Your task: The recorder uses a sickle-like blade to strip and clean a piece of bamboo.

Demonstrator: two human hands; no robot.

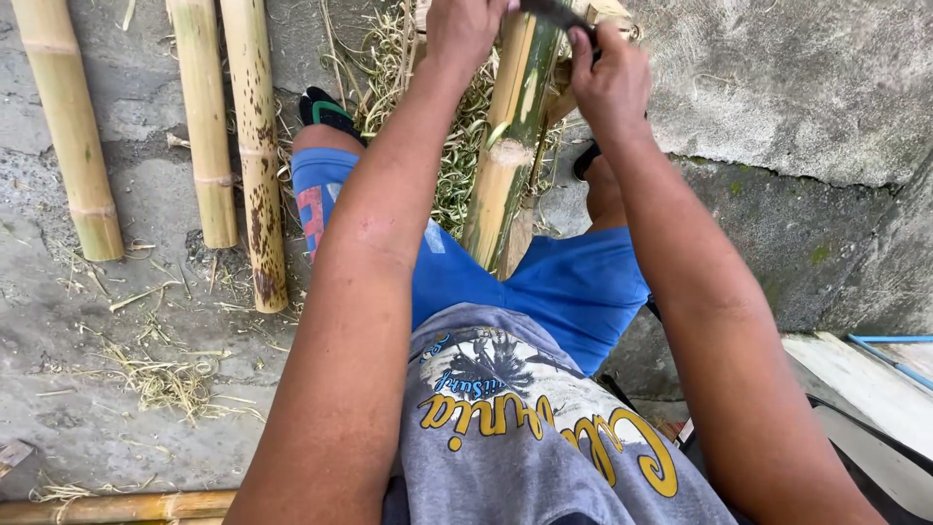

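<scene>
A green-yellow bamboo pole leans between my knees, its lower end against my blue shorts. My left hand is closed around the pole near the top edge of the view. My right hand grips the dark handle of a blade laid across the pole's upper part; most of the blade is cut off by the frame. Pale bamboo shavings lie heaped behind the pole.
Three bamboo poles lie side by side on the concrete at the left, and another runs along the bottom edge. A rough concrete wall stands at the right. Flat boards sit at the lower right. Loose shavings are scattered about.
</scene>
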